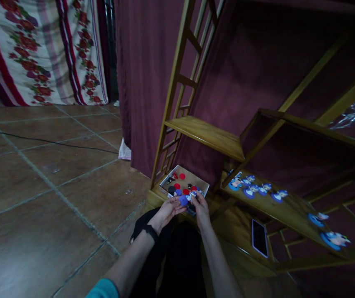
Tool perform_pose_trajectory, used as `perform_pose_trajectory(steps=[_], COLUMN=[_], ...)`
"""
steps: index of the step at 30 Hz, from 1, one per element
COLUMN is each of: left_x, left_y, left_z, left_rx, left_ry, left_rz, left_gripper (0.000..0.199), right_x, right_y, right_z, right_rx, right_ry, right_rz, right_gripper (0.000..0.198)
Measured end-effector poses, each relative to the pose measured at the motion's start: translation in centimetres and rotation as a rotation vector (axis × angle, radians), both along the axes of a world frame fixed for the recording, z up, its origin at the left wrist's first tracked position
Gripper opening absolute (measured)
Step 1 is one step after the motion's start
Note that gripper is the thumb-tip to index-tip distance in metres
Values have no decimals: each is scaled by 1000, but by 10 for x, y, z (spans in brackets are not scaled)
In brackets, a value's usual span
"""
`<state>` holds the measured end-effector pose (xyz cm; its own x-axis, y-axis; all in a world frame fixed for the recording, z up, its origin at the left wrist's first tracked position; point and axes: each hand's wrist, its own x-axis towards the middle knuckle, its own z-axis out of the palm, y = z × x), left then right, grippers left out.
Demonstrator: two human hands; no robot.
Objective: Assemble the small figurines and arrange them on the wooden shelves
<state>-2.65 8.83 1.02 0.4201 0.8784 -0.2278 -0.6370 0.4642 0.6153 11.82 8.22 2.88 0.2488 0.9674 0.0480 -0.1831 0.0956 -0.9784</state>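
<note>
My left hand (pixel 167 211) is closed on a round blue-purple disc base (pixel 183 200), pinching its edge. Close beside it, my right hand (pixel 201 207) grips a small white-and-blue figurine (pixel 191 196) between thumb and fingers. Whether the figurine touches the disc I cannot tell. Both hands are over the near edge of a shallow cardboard box (pixel 192 174). Inside it lie several red discs (pixel 182 176), a black disc (pixel 171 189) and a small dark figurine with red on it (pixel 172 178). The hands hide part of the box's near side.
Several figurines on blue bases (pixel 252 190) stand on the wooden shelf (pixel 289 213) to the right. A phone or tablet (pixel 259 238) lies on the lower board. A wooden upright frame (pixel 171 87) rises behind the box. A dark cable (pixel 49 142) crosses the tiled floor at left.
</note>
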Motion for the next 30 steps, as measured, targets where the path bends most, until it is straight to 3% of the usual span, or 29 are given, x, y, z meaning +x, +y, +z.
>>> perform_pose_trajectory(steps=[10, 30], left_x=[0, 5], left_y=[5, 15], left_z=[-2, 0], left_rx=[36, -46], left_ry=[32, 60], left_rz=[-12, -11], left_gripper=[18, 18], right_x=[0, -6], right_y=[11, 13], right_z=[-18, -15], right_rx=[23, 109], right_ry=[-110, -251], right_rz=[-5, -49], right_gripper=[39, 36])
